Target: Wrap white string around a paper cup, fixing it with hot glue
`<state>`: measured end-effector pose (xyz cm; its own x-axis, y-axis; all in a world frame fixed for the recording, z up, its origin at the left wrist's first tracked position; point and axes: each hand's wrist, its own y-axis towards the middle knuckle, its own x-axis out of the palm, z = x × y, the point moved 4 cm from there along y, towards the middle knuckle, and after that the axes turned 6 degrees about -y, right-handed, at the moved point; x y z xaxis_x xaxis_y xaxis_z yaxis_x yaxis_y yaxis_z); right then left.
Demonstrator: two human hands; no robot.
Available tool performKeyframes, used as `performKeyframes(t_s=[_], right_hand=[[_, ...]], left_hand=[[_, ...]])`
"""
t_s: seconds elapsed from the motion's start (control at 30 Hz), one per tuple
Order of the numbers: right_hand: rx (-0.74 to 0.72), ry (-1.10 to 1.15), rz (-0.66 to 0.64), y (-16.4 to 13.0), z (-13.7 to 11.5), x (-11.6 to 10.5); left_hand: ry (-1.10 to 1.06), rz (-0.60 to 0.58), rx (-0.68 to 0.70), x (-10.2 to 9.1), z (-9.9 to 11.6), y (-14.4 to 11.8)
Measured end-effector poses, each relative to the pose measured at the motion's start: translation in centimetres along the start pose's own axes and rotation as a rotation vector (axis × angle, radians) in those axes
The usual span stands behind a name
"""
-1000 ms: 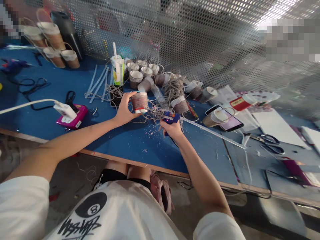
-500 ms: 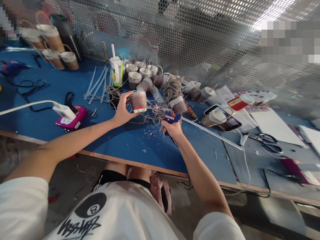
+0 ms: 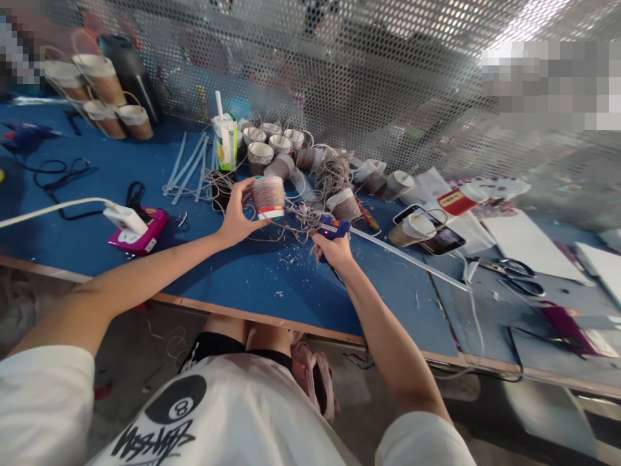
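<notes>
My left hand (image 3: 239,213) is closed round a paper cup (image 3: 268,197) wrapped in grey-brown cord, with a bare red and white band at its lower end. In my right hand (image 3: 334,249) is a blue glue gun (image 3: 334,226), its nozzle end toward the cup and a long clear glue stick (image 3: 412,260) sticking out of its back. A small red light glows on the gun. Between the two hands lies a loose tangle of grey cord (image 3: 305,220). Behind it are a bigger heap of cord (image 3: 334,173) and several cord-wrapped cups (image 3: 261,155).
Glue sticks (image 3: 191,162) and a drink carton (image 3: 226,142) stand left of the cups. A magenta power box (image 3: 140,234) with a white plug sits at left. Scissors (image 3: 521,275), a phone (image 3: 444,239) and a handled cup (image 3: 412,230) lie right. Perforated metal (image 3: 272,65) borders the back.
The cup in my left hand is tilted slightly differently, showing a bit more of its red band. Both hands stay nearly in place; the view has shifted a little.
</notes>
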<state>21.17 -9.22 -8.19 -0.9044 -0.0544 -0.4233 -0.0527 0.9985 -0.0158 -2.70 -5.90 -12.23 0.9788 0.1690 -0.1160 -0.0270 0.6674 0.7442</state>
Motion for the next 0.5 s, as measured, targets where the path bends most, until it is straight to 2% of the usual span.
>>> performKeyframes(t_s=[0.2, 0.3, 0.37, 0.43, 0.5], right_hand=[[0.009, -0.049, -0.031, 0.4, 0.3, -0.5], [-0.031, -0.224, 0.004, -0.3, -0.3, -2.0], [-0.106, -0.464, 0.135, -1.4, -1.1, -3.5], [-0.137, -0.734, 0.34, -3.0, -1.9, -4.9], [0.006, -0.923, 0.474, -4.5, -1.9, -6.0]], left_hand=[[-0.06, 0.019, 0.014, 0.2, -0.4, 0.1], [-0.041, 0.049, 0.002, 0.2, -0.6, 0.1], [-0.014, 0.059, 0.005, 0.2, -0.5, 0.2], [0.015, 0.057, 0.024, 0.1, -0.4, 0.3], [0.049, 0.043, 0.042, 0.2, -0.2, 0.4]])
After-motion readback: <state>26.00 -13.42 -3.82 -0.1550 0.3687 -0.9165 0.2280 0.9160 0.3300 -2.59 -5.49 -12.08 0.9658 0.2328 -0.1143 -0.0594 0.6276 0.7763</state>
